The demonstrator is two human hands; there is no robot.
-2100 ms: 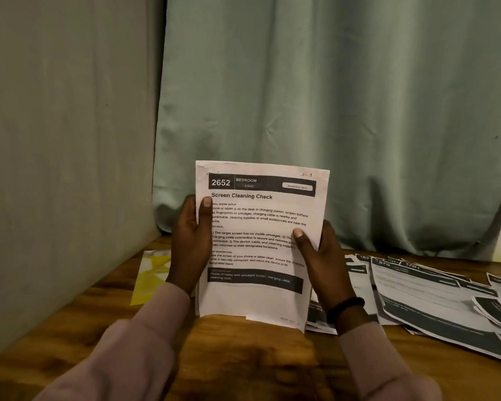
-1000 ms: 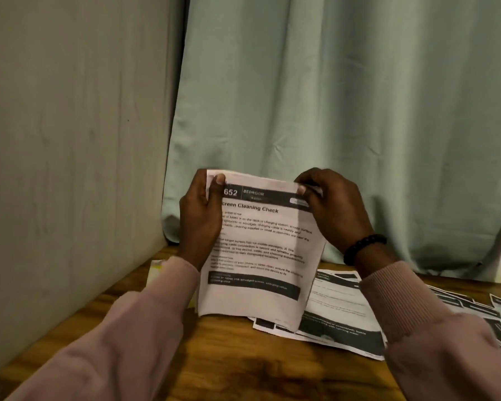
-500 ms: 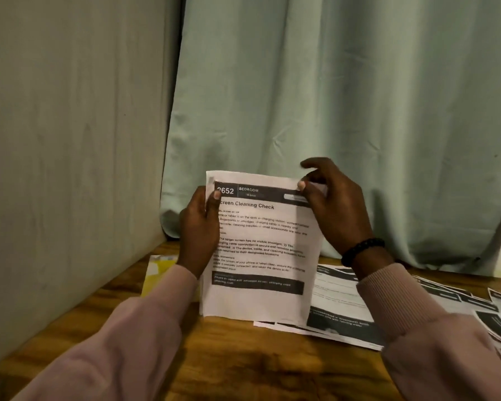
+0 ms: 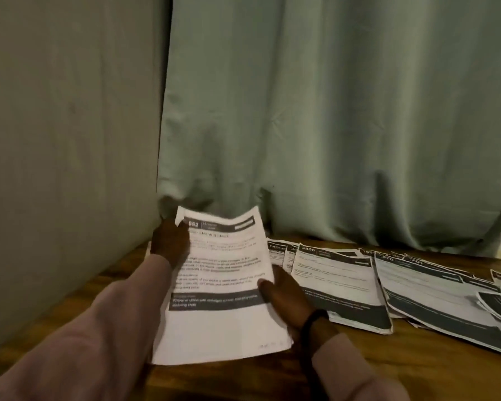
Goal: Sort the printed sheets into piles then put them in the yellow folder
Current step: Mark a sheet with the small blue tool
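The biggest risk I see is at the spread of printed sheets (image 4: 388,287) that lies on the wooden table (image 4: 417,371), to the right of the sheet in my hands. These sheets overlap each other loosely, like a fan. If my right sleeve or the sheet I carry brushes over them, they can slide and mix, and then the sorting is lost.

A smaller risk is the held sheet (image 4: 223,285) itself. It is thin and it already curves at the top. My left hand (image 4: 169,244) grips its upper left edge, with the thumb on the printed side. My right hand (image 4: 287,296) holds its right edge lower down, thumb on the front and the fingers behind. Both grips are only at the edges, so a fast move can bend or crease the paper, or let it slip from one hand.

The smallest risk: I cannot see the yellow folder now. I think it lies behind the held sheet, on its left side, but the view hides that place. I could put the sheet down in the wrong place because of this.

Now the count, also from many to few. Right of the held sheet I count about eight loose sheets, maybe more, because the overlap and blur hide some. Two hands. One held sheet. One table. One green curtain (image 4: 330,111) behind.
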